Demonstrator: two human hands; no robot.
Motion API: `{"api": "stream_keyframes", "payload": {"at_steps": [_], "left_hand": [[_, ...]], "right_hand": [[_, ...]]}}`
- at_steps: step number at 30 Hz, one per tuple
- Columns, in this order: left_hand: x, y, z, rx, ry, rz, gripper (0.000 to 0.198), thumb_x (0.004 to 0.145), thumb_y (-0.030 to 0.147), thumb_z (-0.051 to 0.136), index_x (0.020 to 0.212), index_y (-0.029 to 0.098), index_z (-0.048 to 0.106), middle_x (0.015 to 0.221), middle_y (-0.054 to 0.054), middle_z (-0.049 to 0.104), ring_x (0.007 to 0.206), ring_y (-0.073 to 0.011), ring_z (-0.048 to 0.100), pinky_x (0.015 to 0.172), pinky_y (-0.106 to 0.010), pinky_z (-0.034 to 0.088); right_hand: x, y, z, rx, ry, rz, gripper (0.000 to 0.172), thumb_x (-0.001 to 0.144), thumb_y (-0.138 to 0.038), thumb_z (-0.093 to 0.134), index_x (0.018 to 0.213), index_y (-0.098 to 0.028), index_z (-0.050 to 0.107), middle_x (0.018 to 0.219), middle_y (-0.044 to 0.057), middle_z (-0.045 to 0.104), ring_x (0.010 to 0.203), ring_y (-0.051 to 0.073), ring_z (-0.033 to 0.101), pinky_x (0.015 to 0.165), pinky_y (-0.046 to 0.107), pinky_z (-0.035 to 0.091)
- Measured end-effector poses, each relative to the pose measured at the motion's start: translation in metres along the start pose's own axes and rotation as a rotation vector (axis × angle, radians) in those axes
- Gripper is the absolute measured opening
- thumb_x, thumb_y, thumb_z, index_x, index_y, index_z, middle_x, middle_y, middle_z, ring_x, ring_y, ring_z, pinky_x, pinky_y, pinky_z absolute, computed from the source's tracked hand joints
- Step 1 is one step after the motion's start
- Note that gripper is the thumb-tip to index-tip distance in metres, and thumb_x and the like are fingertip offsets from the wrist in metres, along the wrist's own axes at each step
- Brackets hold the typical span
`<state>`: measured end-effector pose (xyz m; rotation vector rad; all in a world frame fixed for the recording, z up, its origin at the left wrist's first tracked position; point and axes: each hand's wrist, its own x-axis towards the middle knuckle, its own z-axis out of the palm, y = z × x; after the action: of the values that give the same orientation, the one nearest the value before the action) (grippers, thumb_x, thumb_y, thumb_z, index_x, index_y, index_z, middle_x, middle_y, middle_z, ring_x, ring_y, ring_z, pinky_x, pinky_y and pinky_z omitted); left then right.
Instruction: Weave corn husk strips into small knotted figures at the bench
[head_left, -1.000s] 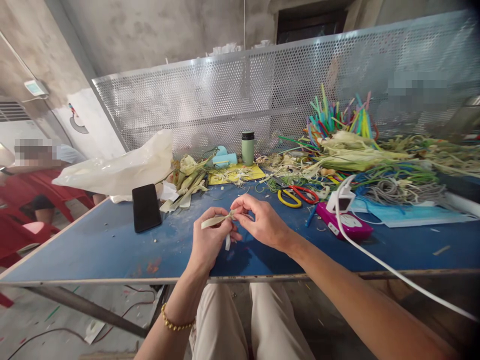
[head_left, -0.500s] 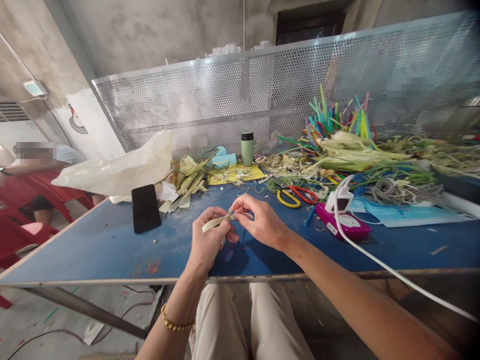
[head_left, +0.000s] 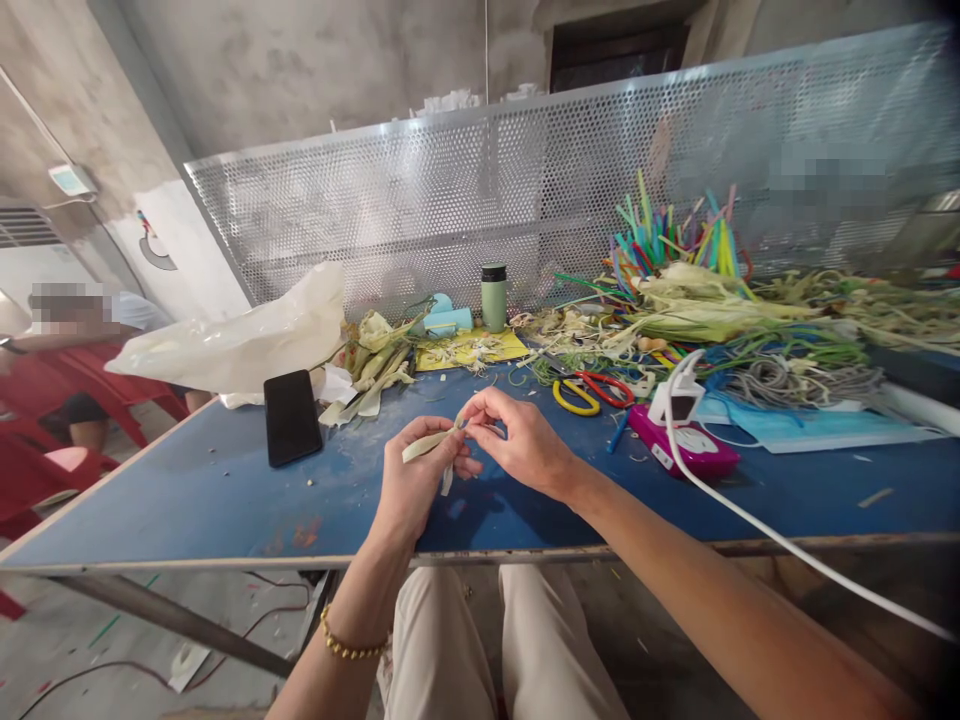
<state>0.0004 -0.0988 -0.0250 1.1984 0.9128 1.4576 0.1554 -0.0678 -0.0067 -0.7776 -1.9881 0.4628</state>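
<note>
Over the front of the blue table [head_left: 187,510], both hands meet at a pale strip [head_left: 424,446] that looks like corn husk. My left hand [head_left: 416,475] is closed on it between thumb and fingers, one end lying across the hand and another hanging below. My right hand [head_left: 521,440] pinches the strip's upper end at the fingertips. The exact point of contact is partly hidden by the fingers. Beyond the hands lie scissors [head_left: 577,398] with one yellow and one red handle.
A black phone [head_left: 292,420] lies to the left, near a white plastic bag [head_left: 240,335]. Behind stand a green bottle [head_left: 494,298] and husk piles [head_left: 705,300]. On the right, a magenta power strip [head_left: 690,450] has a white cable [head_left: 750,530] running over the table edge.
The hands have hardly moved. A loose end of the strip now hangs visibly below my left hand, and its fingers have shifted slightly.
</note>
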Motion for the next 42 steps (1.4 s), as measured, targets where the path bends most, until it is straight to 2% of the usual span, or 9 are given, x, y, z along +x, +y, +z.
{"api": "stream_keyframes", "payload": {"at_steps": [9, 20, 24, 27, 29, 33, 36, 42], "left_hand": [[-0.003, 0.004, 0.001, 0.018, 0.034, -0.004, 0.033, 0.072, 0.037, 0.077, 0.086, 0.014, 0.058, 0.061, 0.000, 0.066, 0.050, -0.0171, 0.067, 0.051, -0.024, 0.051], [0.000, 0.002, -0.002, -0.010, 0.015, -0.019, 0.033, 0.072, 0.037, 0.077, 0.088, 0.014, 0.059, 0.061, -0.001, 0.067, 0.050, -0.0161, 0.066, 0.053, -0.024, 0.051], [0.001, 0.002, -0.003, -0.065, -0.047, -0.019, 0.029, 0.074, 0.032, 0.076, 0.091, 0.013, 0.060, 0.068, -0.003, 0.070, 0.059, -0.0181, 0.070, 0.060, -0.027, 0.054], [0.000, 0.001, -0.003, -0.104, -0.072, -0.018, 0.028, 0.076, 0.030, 0.074, 0.094, 0.013, 0.061, 0.074, -0.004, 0.072, 0.066, -0.0196, 0.071, 0.065, -0.029, 0.055], [0.000, 0.001, -0.003, -0.103, -0.091, -0.009, 0.028, 0.077, 0.030, 0.073, 0.095, 0.013, 0.061, 0.074, -0.005, 0.072, 0.066, -0.0201, 0.072, 0.065, -0.030, 0.055], [-0.001, 0.000, -0.002, -0.100, -0.118, 0.004, 0.026, 0.079, 0.030, 0.073, 0.094, 0.013, 0.060, 0.071, -0.004, 0.071, 0.066, -0.0210, 0.072, 0.064, -0.030, 0.054], [-0.001, 0.000, -0.001, -0.102, -0.132, -0.003, 0.027, 0.078, 0.030, 0.073, 0.095, 0.013, 0.060, 0.072, -0.005, 0.072, 0.066, -0.0212, 0.072, 0.065, -0.031, 0.055], [-0.003, 0.002, 0.000, -0.081, -0.156, -0.002, 0.025, 0.079, 0.030, 0.072, 0.093, 0.013, 0.061, 0.072, -0.005, 0.072, 0.066, -0.0210, 0.072, 0.065, -0.030, 0.055]], "right_hand": [[-0.001, 0.001, 0.000, 0.064, -0.005, 0.022, 0.013, 0.084, -0.009, 0.054, 0.092, -0.018, 0.058, 0.083, 0.002, 0.066, 0.078, 0.013, 0.064, 0.073, 0.024, 0.050], [0.000, 0.001, -0.001, 0.111, 0.003, 0.029, 0.009, 0.083, -0.011, 0.054, 0.088, -0.018, 0.057, 0.082, 0.002, 0.065, 0.076, 0.013, 0.062, 0.071, 0.024, 0.050], [0.002, 0.006, -0.002, 0.175, -0.032, 0.174, 0.008, 0.082, -0.015, 0.057, 0.090, -0.016, 0.059, 0.086, 0.004, 0.067, 0.076, 0.014, 0.063, 0.070, 0.026, 0.049], [0.004, 0.008, -0.003, 0.239, -0.040, 0.378, 0.026, 0.082, -0.032, 0.064, 0.101, -0.013, 0.060, 0.080, 0.005, 0.067, 0.069, 0.015, 0.062, 0.063, 0.027, 0.048], [0.005, 0.006, -0.003, 0.298, -0.052, 0.435, 0.034, 0.081, -0.040, 0.066, 0.101, -0.013, 0.062, 0.077, 0.004, 0.067, 0.067, 0.015, 0.061, 0.061, 0.027, 0.046], [0.006, 0.001, -0.004, 0.368, -0.033, 0.336, 0.025, 0.078, -0.038, 0.067, 0.078, -0.013, 0.064, 0.074, 0.003, 0.065, 0.068, 0.014, 0.058, 0.065, 0.027, 0.045], [0.006, 0.000, -0.004, 0.310, -0.010, 0.316, 0.021, 0.080, -0.034, 0.065, 0.075, -0.014, 0.062, 0.070, 0.002, 0.063, 0.064, 0.013, 0.056, 0.062, 0.027, 0.043], [0.004, -0.005, -0.003, 0.303, -0.070, 0.269, 0.014, 0.082, -0.028, 0.061, 0.074, -0.016, 0.057, 0.066, -0.001, 0.059, 0.061, 0.012, 0.055, 0.059, 0.025, 0.042]]}}
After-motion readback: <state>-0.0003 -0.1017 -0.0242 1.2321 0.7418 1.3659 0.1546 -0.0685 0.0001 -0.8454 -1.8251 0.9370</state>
